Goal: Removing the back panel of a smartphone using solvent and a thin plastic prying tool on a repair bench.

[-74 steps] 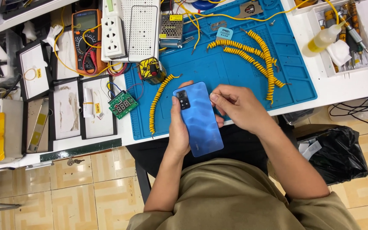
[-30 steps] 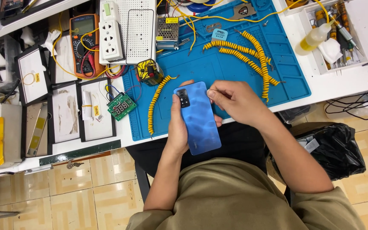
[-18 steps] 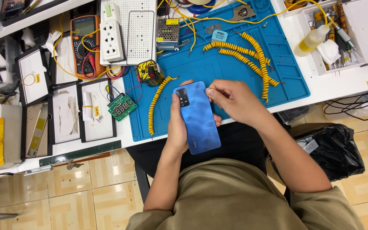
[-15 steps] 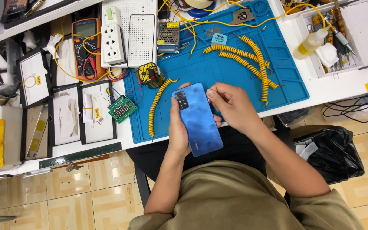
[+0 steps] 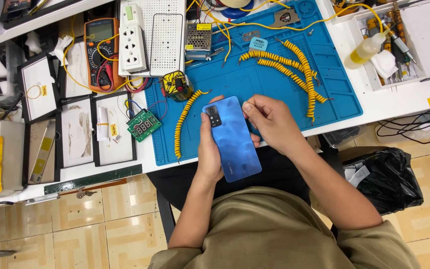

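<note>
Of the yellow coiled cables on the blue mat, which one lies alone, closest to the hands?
The single yellow coiled cable at the mat's left edge, beside the left hand; the other coils are bunched further up.

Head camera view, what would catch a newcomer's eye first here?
First, the blue phone, back side up with its camera cluster showing, held in the left hand over the near edge of the blue work mat, while the right hand touches its right edge near the top. Next come the yellow coiled cables spread across the mat, and the orange multimeter at the bench's far left.
</note>
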